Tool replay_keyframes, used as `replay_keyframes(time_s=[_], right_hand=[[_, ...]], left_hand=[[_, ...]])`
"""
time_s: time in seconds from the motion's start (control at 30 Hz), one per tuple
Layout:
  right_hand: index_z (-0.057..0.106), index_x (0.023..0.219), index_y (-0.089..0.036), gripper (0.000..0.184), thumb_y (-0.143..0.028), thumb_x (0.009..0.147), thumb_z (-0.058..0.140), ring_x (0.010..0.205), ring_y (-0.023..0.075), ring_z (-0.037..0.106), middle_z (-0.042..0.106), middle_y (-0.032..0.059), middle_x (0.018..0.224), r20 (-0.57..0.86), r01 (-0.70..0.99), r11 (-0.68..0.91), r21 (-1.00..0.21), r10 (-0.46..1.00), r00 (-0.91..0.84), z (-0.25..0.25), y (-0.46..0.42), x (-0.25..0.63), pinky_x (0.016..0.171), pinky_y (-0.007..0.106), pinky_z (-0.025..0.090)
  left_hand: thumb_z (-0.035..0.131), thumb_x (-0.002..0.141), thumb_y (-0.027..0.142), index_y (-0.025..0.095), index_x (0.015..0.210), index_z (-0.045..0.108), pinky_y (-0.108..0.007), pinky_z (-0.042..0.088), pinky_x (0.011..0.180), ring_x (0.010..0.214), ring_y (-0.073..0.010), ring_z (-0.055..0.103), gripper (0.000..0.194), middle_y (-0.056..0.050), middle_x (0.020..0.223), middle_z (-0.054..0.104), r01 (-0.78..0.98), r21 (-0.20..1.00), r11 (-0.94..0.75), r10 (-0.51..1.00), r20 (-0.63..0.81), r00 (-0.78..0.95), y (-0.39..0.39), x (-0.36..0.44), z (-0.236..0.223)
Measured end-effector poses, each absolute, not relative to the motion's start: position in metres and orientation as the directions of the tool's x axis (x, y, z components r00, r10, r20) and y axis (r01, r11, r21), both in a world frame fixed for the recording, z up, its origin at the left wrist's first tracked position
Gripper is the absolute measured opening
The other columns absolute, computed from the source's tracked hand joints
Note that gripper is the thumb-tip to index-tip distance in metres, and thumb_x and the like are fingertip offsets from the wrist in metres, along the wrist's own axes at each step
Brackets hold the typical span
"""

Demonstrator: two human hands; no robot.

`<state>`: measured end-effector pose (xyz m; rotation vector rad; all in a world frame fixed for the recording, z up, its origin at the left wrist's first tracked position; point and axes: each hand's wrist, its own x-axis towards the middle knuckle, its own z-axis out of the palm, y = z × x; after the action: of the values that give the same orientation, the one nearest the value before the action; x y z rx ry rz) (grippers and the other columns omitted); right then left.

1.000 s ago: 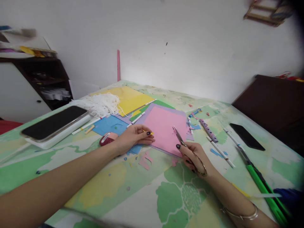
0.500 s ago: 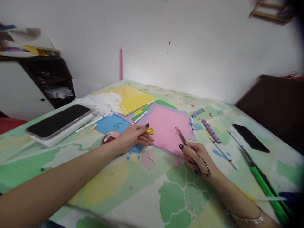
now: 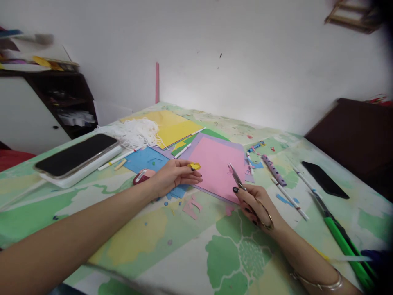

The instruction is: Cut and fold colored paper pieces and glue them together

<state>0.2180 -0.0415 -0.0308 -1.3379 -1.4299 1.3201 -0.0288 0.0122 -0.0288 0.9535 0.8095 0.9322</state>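
Note:
My left hand [image 3: 175, 177] pinches a small yellow paper piece [image 3: 195, 166] between thumb and fingers, just left of a pink paper sheet [image 3: 219, 166]. In my right hand [image 3: 254, 205] is a pair of scissors [image 3: 237, 178], its blades pointing up and left over the pink sheet and nearly closed. The scissors and the yellow piece are apart. Under the pink sheet lies a purple sheet [image 3: 238, 145]. A pink paper offcut [image 3: 192, 207] and blue scraps lie on the table below my left hand.
Left on the patterned tablecloth [image 3: 138, 254] are a phone on a white box [image 3: 80, 155], white yarn [image 3: 135, 133] and blue paper [image 3: 144, 159]. Yellow sheets [image 3: 175, 129] lie behind. Rightward are paper sticks [image 3: 290, 198], a purple dotted strip [image 3: 274, 170], a black phone [image 3: 325, 179] and a green-handled cutter [image 3: 344, 239].
The yellow piece has turned in my left fingers and shows more of its face; the thumb has shifted. My right hand with the scissors stays nearly where it was.

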Motion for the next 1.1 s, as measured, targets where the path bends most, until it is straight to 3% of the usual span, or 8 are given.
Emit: replay_keyframes(time_s=[0.3, 0.57, 0.63, 0.8, 0.97, 1.1], right_hand=[[0.035, 0.055, -0.020, 0.045, -0.051, 0.075, 0.060, 0.027, 0.0031, 0.027, 0.030, -0.0094, 0.041, -0.127, 0.192, -0.097, -0.977, 0.980, -0.152, -0.0301, -0.0412, 0.2180, 0.026, 0.016, 0.016], [0.035, 0.056, -0.020, 0.044, -0.049, 0.077, 0.060, 0.027, 0.0030, 0.028, 0.031, -0.0094, 0.041, -0.128, 0.194, -0.095, -0.976, 0.978, -0.166, -0.0309, -0.0412, 0.2183, 0.027, 0.016, 0.016], [0.035, 0.056, -0.020, 0.044, -0.049, 0.076, 0.061, 0.026, 0.0029, 0.027, 0.029, -0.0097, 0.041, -0.131, 0.189, -0.099, -0.977, 0.978, -0.165, -0.0315, -0.0416, 0.2188, 0.027, 0.016, 0.015], [0.034, 0.056, -0.020, 0.045, -0.050, 0.076, 0.061, 0.027, 0.0029, 0.027, 0.028, -0.0099, 0.042, -0.133, 0.195, -0.100, -0.976, 0.978, -0.163, -0.0298, -0.0423, 0.2179, 0.027, 0.016, 0.015], [0.034, 0.056, -0.020, 0.045, -0.050, 0.076, 0.061, 0.028, 0.0024, 0.027, 0.027, -0.0099, 0.043, -0.139, 0.186, -0.107, -0.977, 0.976, -0.166, -0.0284, -0.0416, 0.2169, 0.027, 0.015, 0.016], [0.035, 0.056, -0.019, 0.044, -0.049, 0.076, 0.061, 0.027, 0.0024, 0.028, 0.028, -0.0097, 0.043, -0.138, 0.189, -0.107, -0.976, 0.978, -0.159, -0.0288, -0.0415, 0.2174, 0.026, 0.015, 0.016]], left_hand=[[0.061, 0.080, 0.018, 0.007, 0.084, 0.067, -0.027, 0.056, 0.068, 0.071, -0.0194, 0.070, 0.013, -0.013, 0.078, 0.072, -0.257, 0.925, 0.280, 0.907, -0.168, 0.386, 0.0126, -0.0283, -0.0280], [0.069, 0.070, 0.014, 0.008, 0.069, 0.064, -0.033, 0.053, 0.083, 0.088, -0.0224, 0.068, 0.008, -0.013, 0.091, 0.071, -0.356, 0.909, 0.219, 0.938, -0.095, 0.333, 0.0142, -0.0285, -0.0312], [0.070, 0.068, 0.014, 0.008, 0.066, 0.063, -0.032, 0.054, 0.079, 0.085, -0.0220, 0.068, 0.009, -0.012, 0.084, 0.071, -0.378, 0.901, 0.213, 0.939, -0.082, 0.333, 0.0140, -0.0293, -0.0299], [0.069, 0.065, 0.012, 0.009, 0.065, 0.063, -0.022, 0.052, 0.058, 0.060, -0.0121, 0.064, 0.007, -0.005, 0.067, 0.068, -0.350, 0.916, 0.196, 0.954, -0.096, 0.282, 0.0138, -0.0316, -0.0257], [0.070, 0.063, 0.013, 0.010, 0.069, 0.062, -0.022, 0.051, 0.059, 0.063, -0.0125, 0.064, 0.010, -0.006, 0.074, 0.068, -0.284, 0.936, 0.209, 0.955, -0.133, 0.263, 0.0134, -0.0306, -0.0256], [0.068, 0.062, 0.011, 0.011, 0.074, 0.061, -0.024, 0.051, 0.060, 0.063, -0.0118, 0.062, 0.014, -0.004, 0.075, 0.066, -0.219, 0.967, 0.132, 0.961, -0.071, 0.266, 0.0136, -0.0300, -0.0293]])
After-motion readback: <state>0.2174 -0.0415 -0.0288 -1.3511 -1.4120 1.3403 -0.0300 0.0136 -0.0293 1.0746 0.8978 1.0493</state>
